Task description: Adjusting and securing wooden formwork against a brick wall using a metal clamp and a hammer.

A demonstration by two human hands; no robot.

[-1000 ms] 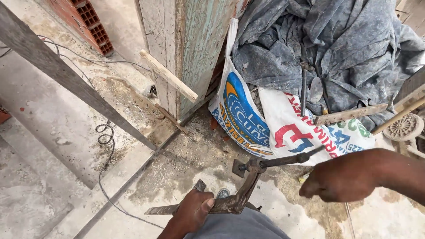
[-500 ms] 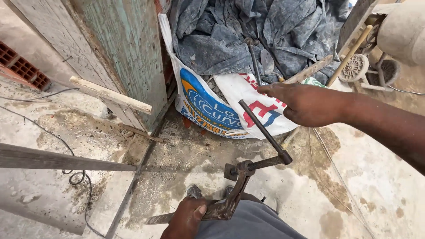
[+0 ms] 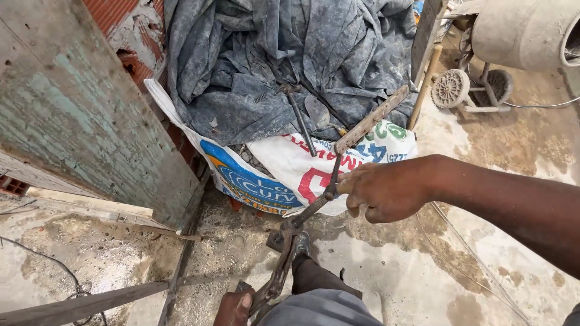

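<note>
Printed white-and-blue sack [image 3: 272,172] under grey tarpaulin [image 3: 290,66].
Right hand [image 3: 386,190] grips bent steel rod [image 3: 329,181]; left hand [image 3: 232,308], partly cropped, clutches rusty bending tool [image 3: 281,271].

Bare right hand [image 3: 386,188] and forearm, no sleeve, glove, watch or ring in view. Left hand [image 3: 232,308] likewise bare, only partly inside the bottom edge. Grey-blue cloth over the knee [image 3: 320,308], dusty and creased. Dark trouser leg [image 3: 314,276] below it, ending at a worn, dirt-smeared dark shoe [image 3: 302,243].
</note>
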